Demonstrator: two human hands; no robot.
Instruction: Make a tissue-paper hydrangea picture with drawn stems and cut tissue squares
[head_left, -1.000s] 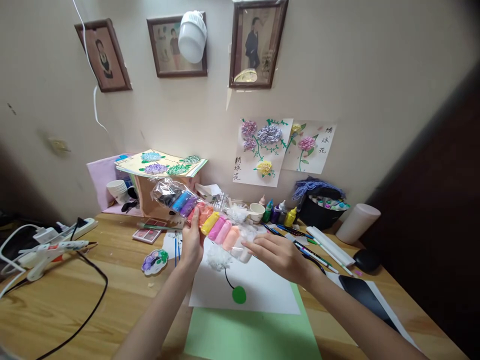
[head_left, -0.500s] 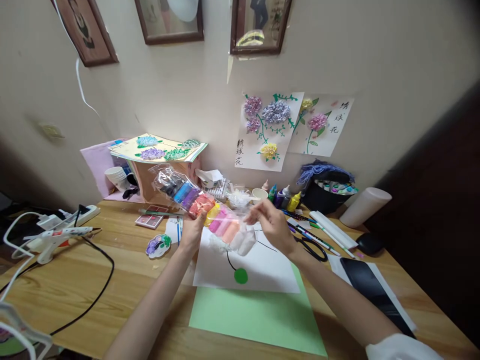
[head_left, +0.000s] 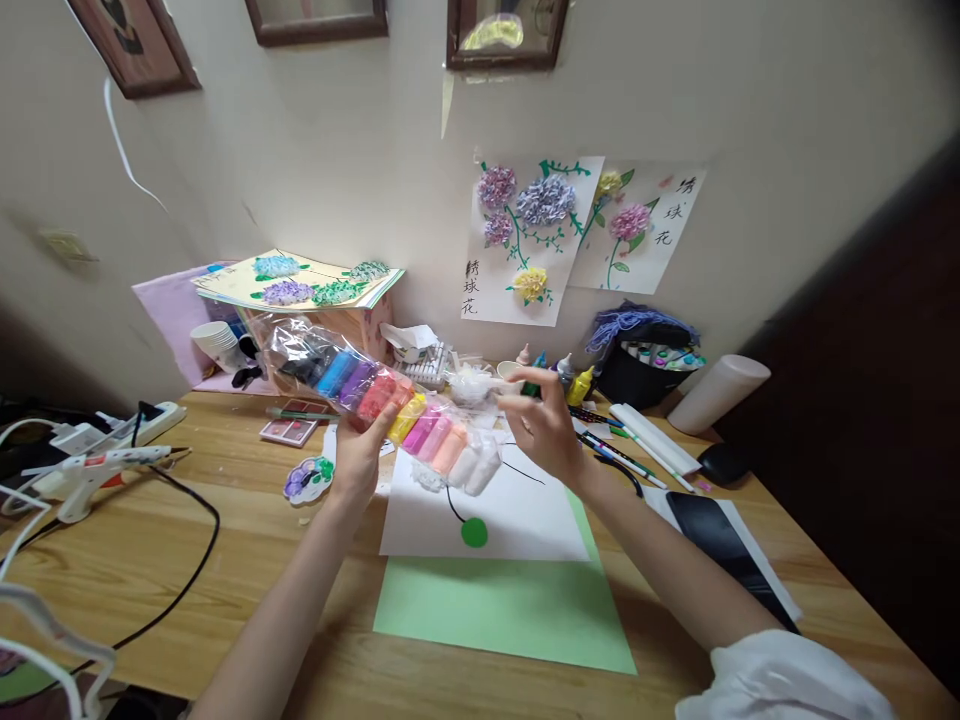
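My left hand (head_left: 358, 455) grips a clear plastic bag of modelling clay (head_left: 375, 395) from below, its thumb over the front. Packs in black, blue, purple, red, yellow, pink, peach and white sit in a row inside. Just right of the bag's white end, my right hand (head_left: 544, 425) is raised with curved fingers apart, and nothing shows in it. Below the bag lies a white sheet (head_left: 420, 530) bearing a green disc (head_left: 474, 532) and thin black lines. Part of that sheet is hidden by the bag. A light green sheet (head_left: 502, 610) lies under it.
To the left are a glue gun (head_left: 97, 475) with its black cable and a painted palette (head_left: 309, 481). Paint bottles (head_left: 581, 387), pens (head_left: 622, 458), a white roll (head_left: 718, 393) and a dark phone (head_left: 724, 550) lie right. Flower pictures (head_left: 536, 240) hang on the wall.
My right hand has come away from the bag's white end, and its fingers have spread. The bag, still in my left hand, shows slightly further left. The whole view has shifted a little.
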